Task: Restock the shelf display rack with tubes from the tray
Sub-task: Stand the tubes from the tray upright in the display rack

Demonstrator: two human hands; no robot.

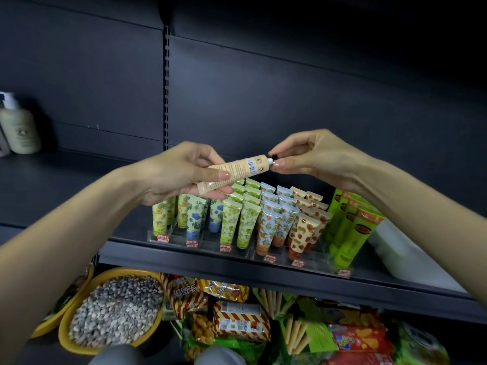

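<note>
A beige tube (238,169) with a barcode lies level in the air above the display rack. My left hand (184,172) grips its crimped end and body. My right hand (303,156) pinches the small cap at its other end between thumb and fingertips. Below stands the clear display rack (237,248) on the dark shelf, with rows of upright patterned tubes: yellow-green, blue-flowered, green, orange-fruit and strawberry ones. The tray is not in view.
Tall green cans (350,233) stand to the right of the rack, beside a white box (405,248). A pale pump bottle (21,127) stands far left on the shelf. Underneath are a yellow bowl of seeds (116,309) and snack packets (237,312).
</note>
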